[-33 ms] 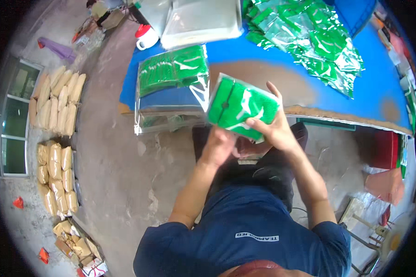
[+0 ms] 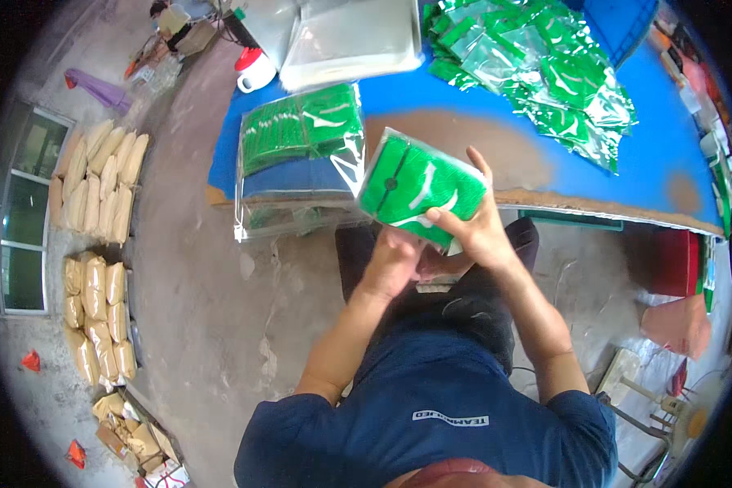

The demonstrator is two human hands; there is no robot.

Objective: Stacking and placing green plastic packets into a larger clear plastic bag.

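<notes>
A clear plastic packet with green mesh-like material inside (image 2: 421, 189) is held over my lap, tilted, just off the table's front edge. My right hand (image 2: 473, 226) grips its right side, thumb across the top face and fingers behind. At the packet's lower left edge, my left hand (image 2: 392, 259) is closed with the fingers curled; the packet partly hides them. To the left, a large clear zip bag (image 2: 301, 183) holds rows of similar green packets (image 2: 289, 130). Its open end hangs over the table edge.
A loose heap of green packets (image 2: 545, 73) covers the back right of the blue table (image 2: 667, 175). Behind the bag stand a white mug with a red lid (image 2: 254, 71) and a pale tray (image 2: 354, 49). Tan sacks (image 2: 98, 301) are stacked on the floor at left; a red bin (image 2: 677, 260) stands right.
The held packet has shifted slightly left and its top face shows a little more squarely. Both hands keep their places on it.
</notes>
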